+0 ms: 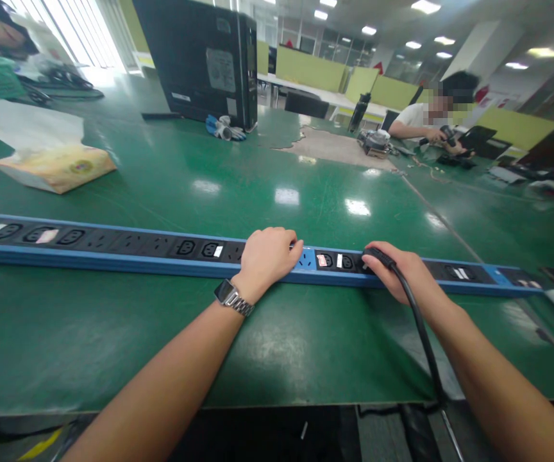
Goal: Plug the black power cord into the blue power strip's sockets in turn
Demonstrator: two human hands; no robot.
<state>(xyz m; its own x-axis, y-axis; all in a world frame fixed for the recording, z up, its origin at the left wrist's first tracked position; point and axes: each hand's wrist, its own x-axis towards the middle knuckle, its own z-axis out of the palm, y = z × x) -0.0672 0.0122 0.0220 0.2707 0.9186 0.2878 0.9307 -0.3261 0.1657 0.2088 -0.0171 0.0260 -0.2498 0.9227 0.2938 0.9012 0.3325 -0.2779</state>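
A long blue-and-black power strip (pixel 127 262) lies across the green table, its face lined with several sockets, some bearing small white labels. Over its middle, beside a blue socket (pixel 306 258), my left hand (pixel 267 256) is closed around the strip, fingertips hidden behind the back of the hand. A watch (pixel 231 295) is on that wrist. Farther right, my right hand (pixel 409 273) grips a black plug (pixel 379 258) at one of the sockets; how deep it sits I cannot tell. Its black cable (pixel 421 321) runs down past the table's front edge.
A tissue box (pixel 60 168) stands at the left. Behind the strip are a black computer case (pixel 204 64) and gloves (pixel 226 128). A co-worker (pixel 433 119) sits at the far right, handling a dark object. Another person (pixel 0 32) is partly visible at far left.
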